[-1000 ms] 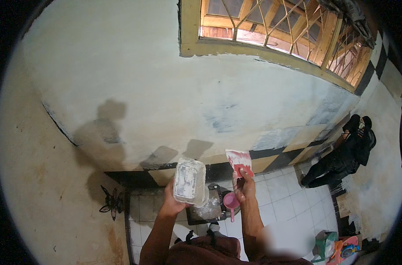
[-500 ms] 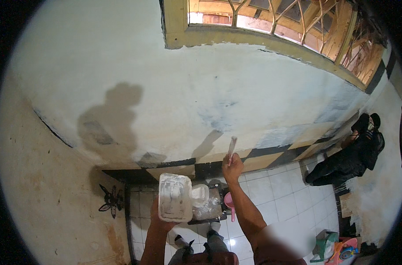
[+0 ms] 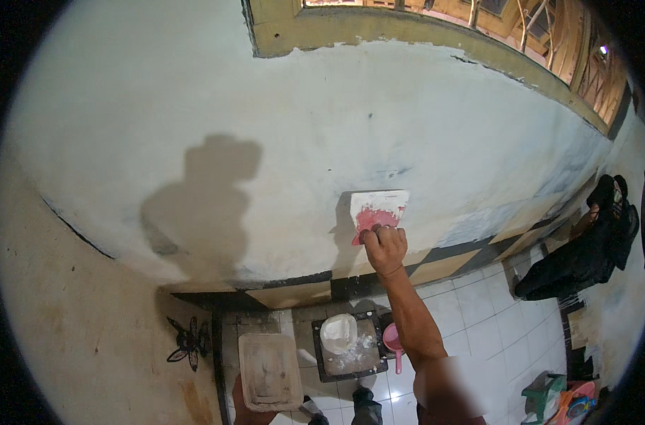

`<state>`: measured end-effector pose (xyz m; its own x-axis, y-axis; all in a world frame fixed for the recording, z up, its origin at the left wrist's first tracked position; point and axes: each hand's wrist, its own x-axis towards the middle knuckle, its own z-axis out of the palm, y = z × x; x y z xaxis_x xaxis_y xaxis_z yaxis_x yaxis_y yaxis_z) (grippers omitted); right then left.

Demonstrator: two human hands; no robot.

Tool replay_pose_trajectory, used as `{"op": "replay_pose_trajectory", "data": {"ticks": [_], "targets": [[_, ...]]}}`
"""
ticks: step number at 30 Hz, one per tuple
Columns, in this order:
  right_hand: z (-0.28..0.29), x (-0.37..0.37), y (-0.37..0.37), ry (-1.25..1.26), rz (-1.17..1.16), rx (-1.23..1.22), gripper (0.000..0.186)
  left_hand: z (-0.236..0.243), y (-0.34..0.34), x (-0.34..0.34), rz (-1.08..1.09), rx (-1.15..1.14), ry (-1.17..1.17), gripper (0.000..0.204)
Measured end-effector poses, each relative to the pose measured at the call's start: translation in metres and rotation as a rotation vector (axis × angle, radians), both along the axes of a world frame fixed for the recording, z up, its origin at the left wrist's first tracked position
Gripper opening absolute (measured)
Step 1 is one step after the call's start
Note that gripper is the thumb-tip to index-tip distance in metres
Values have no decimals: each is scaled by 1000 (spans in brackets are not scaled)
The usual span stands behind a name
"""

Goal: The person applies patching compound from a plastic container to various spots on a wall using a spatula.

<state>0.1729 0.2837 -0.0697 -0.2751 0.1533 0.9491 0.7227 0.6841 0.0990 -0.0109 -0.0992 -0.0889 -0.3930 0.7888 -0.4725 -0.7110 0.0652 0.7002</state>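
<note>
My right hand (image 3: 385,251) grips a red putty knife (image 3: 379,218) with a wide blade. White paste coats its far edge, and it lies against the pale wall (image 3: 294,142), just below a bluish patch. My left hand (image 3: 247,407), low in view, holds a rectangular plastic tub (image 3: 298,375) by its left side. Smears of whitish paste line the tub; the fingers underneath it are hidden.
A low dark-framed stool (image 3: 365,365) bears a white container (image 3: 339,333). A pink dipper (image 3: 393,338) is beside it. At right is a dark-clothed figure (image 3: 577,255), apparently a person. Colourful items (image 3: 563,397) lie lower right. A barred window (image 3: 535,42) is above.
My right hand has moved up to the wall, and the putty knife has turned from edge-on to broad face in view. The tub in my left hand has dropped lower. The view has shifted.
</note>
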Motion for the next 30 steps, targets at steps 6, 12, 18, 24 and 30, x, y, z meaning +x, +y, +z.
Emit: {"op": "replay_pose_trajectory", "data": {"ticks": [6, 12, 18, 24, 30], "targets": [[-26, 1, 31, -150, 55, -319, 14, -21, -3, -21, 8, 57, -554, 63], [-53, 32, -24, -41, 22, -404, 22, -29, -7, -22, -1, 78, -580, 61], [20, 30, -12, 610, -87, -578, 7, -35, -4, -17, -21, 82, -601, 60], [26, -16, -6, 521, 306, -596, 10, -37, -6, -13, -42, 83, -610, 58], [13, -40, -51, 320, 248, -634, 17, -38, -9, -15, -39, 94, -611, 57]]}}
